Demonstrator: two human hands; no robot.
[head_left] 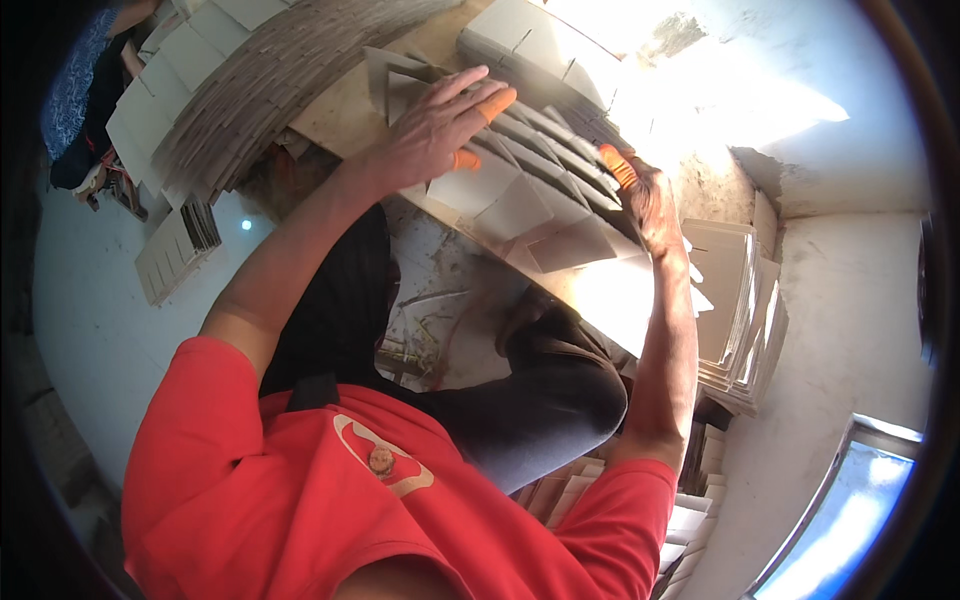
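Sunlit bench (338,118), left hand (432,130) splayed over cardboard dividers (516,208), right hand (648,205) at their end, grip unclear

Near the top centre of the frame, the left hand (440,125), fingers extended, is over slotted grey cardboard dividers (515,205) on a tan tabletop (335,112), while the right hand (652,205) is at their right end, both wearing orange finger covers (497,104). Cardboard stacks stand at right (722,290) and in a long curving row (265,90) at upper left, beside part of another person (75,90).
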